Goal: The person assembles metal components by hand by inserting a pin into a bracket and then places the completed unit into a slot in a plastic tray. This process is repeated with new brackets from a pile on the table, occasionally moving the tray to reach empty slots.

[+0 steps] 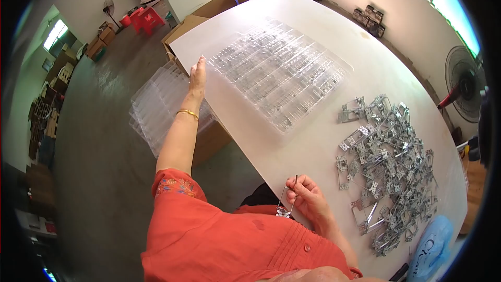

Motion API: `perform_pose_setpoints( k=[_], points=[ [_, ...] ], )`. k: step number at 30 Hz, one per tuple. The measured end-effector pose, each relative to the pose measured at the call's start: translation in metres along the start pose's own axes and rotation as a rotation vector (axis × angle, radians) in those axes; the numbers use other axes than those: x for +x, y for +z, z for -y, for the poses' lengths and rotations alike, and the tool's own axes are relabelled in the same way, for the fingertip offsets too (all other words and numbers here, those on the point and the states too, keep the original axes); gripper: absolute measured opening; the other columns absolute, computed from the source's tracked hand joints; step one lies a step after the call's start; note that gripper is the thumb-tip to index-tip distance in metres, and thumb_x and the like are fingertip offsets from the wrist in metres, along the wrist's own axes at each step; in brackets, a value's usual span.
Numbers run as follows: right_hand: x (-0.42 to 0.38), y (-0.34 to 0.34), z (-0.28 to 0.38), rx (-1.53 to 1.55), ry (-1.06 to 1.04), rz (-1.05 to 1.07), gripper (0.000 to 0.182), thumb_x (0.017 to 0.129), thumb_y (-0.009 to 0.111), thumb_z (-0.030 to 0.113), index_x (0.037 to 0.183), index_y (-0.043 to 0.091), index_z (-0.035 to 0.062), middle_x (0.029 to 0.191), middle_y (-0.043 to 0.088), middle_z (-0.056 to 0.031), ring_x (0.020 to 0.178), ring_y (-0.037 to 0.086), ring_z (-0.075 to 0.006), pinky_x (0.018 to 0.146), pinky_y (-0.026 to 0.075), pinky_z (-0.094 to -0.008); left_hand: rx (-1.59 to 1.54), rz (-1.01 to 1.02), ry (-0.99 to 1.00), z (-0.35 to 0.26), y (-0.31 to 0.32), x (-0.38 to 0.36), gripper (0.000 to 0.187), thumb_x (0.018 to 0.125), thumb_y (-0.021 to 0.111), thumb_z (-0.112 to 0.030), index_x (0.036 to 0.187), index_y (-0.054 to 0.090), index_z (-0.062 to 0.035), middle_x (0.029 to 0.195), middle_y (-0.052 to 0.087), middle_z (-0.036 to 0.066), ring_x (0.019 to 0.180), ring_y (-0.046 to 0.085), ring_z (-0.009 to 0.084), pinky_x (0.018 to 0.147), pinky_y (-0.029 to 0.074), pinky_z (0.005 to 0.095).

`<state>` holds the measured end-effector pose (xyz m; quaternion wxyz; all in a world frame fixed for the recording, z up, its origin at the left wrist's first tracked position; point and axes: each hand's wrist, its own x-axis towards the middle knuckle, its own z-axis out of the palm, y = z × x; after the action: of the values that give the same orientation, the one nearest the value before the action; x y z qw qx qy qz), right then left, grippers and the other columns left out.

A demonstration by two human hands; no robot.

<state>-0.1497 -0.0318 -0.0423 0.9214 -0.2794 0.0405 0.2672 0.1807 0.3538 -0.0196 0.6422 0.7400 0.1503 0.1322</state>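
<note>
A clear plastic tray (261,120) lies on the white table, its rows of slots filled with small metal parts. My left hand (198,77) reaches out to the tray's left corner, with the fingers closed at its edge. Close to my body, my right hand (309,196) pinches a metal bracket with thin rods (283,211), just off the near table edge. To the right of that hand, a heap of similar silvery metal brackets (389,169) is spread over the table.
Several empty clear trays (156,99) are stacked left of the table over a cardboard box (211,143). A blue plastic packet (432,245) lies at the table's near right corner. A black fan (462,81) stands at the right, and a red stool (146,19) far left.
</note>
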Motion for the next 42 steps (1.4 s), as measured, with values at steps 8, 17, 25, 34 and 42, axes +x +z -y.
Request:
perform_pose_setpoints(
  k=[8, 17, 25, 34, 42],
  points=[
    [0.001, -0.001, 0.0, -0.04, -0.046, -0.016, 0.006, 0.104, 0.06, 0.012, 0.1, 0.06, 0.0061, 0.112, 0.061, -0.0079, 0.084, 0.057, -0.0141, 0.074, 0.049, -0.0274, -0.201, 0.016, -0.076, 0.007, 0.022, 0.028, 0.084, 0.096, 0.051, -0.062, 0.158, 0.033, -0.0081, 0.165, 0.027, 0.014, 0.15, 0.023, 0.0347, 0.116, 0.023, 0.0613],
    [0.0, 0.004, 0.001, -0.012, -0.018, -0.06, 0.008, 0.101, 0.064, 0.011, 0.096, 0.059, 0.0064, 0.111, 0.063, -0.0089, 0.082, 0.059, -0.0144, 0.073, 0.051, -0.0281, -0.312, -0.019, -0.057, 0.021, 0.037, 0.048, 0.076, 0.097, 0.054, -0.05, 0.156, 0.034, -0.0059, 0.162, 0.032, 0.015, 0.146, 0.032, 0.031, 0.113, 0.027, 0.0586],
    [0.0, -0.002, -0.001, 0.03, -0.011, -0.039, 0.006, 0.103, 0.061, 0.01, 0.101, 0.06, 0.0051, 0.115, 0.064, -0.009, 0.086, 0.062, -0.0146, 0.075, 0.052, -0.0292, -0.247, -0.106, -0.018, 0.008, 0.042, 0.032, 0.067, 0.098, 0.055, -0.036, 0.142, 0.043, 0.0131, 0.146, 0.049, 0.028, 0.135, 0.049, 0.0324, 0.112, 0.039, 0.0396],
    [0.001, -0.008, -0.001, 0.063, -0.197, -0.046, 0.008, 0.105, 0.058, 0.011, 0.105, 0.061, 0.0041, 0.115, 0.064, -0.0092, 0.087, 0.063, -0.0158, 0.076, 0.053, -0.0299, 0.063, -0.122, 0.422, -0.035, 0.035, -0.065, 0.04, 0.1, 0.058, -0.014, 0.132, 0.05, 0.0083, 0.13, 0.058, 0.019, 0.123, 0.056, 0.0254, 0.106, 0.046, 0.0363],
    [-0.008, -0.012, 0.011, 0.046, -0.495, -0.091, 0.012, 0.107, 0.056, 0.016, 0.106, 0.061, 0.0055, 0.117, 0.063, -0.0088, 0.089, 0.062, -0.0153, 0.078, 0.054, -0.0312, -0.043, 0.73, 0.378, -0.048, 0.073, -0.273, 0.03, 0.104, 0.058, -0.012, 0.131, 0.053, 0.0019, 0.119, 0.061, 0.008, 0.104, 0.062, 0.0131, 0.085, 0.055, 0.0279]
  ],
)
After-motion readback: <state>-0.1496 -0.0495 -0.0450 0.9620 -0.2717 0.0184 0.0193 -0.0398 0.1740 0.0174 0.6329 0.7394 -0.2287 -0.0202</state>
